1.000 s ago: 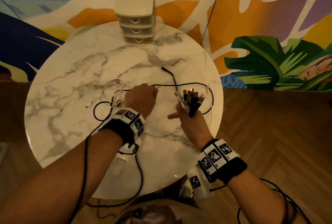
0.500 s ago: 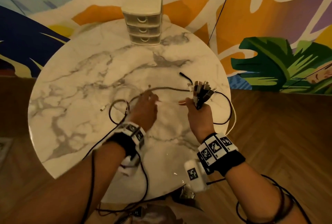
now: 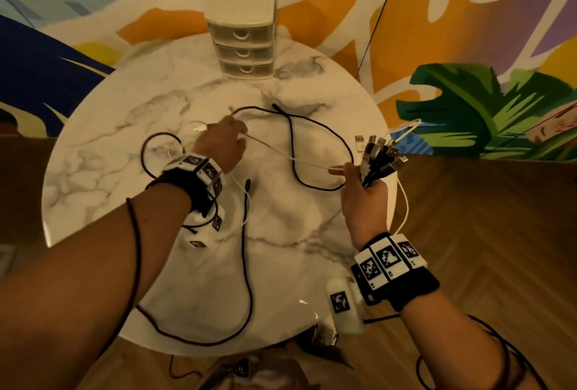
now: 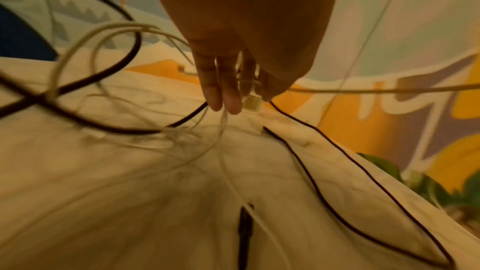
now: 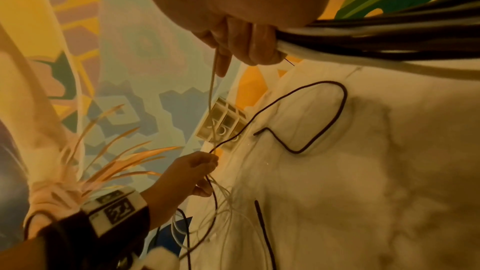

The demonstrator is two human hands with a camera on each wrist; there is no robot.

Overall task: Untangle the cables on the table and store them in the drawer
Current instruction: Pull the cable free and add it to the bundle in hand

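Observation:
My right hand (image 3: 359,180) grips a bundle of cable ends (image 3: 379,157), black and white plugs fanned upward, over the table's right edge. My left hand (image 3: 226,139) is raised over the table's middle and pinches a white cable (image 3: 290,157) that stretches taut across to the right hand; in the left wrist view a white plug (image 4: 252,104) sits at the fingertips (image 4: 228,100). A black cable (image 3: 293,152) loops on the marble between the hands. More black and white loops (image 3: 162,155) hang left of my left wrist. The right wrist view shows the bundle (image 5: 376,36) leaving my fist.
A small cream unit with three drawers (image 3: 243,30), all closed, stands at the far edge of the round marble table (image 3: 125,127). A long black cable (image 3: 248,264) trails toward the near edge. Wooden floor lies to the right, a painted wall behind.
Both hands have risen and moved apart, the right one to the table's right edge. The white cable between them has been drawn taut, and the black cable has spread into a wider loop.

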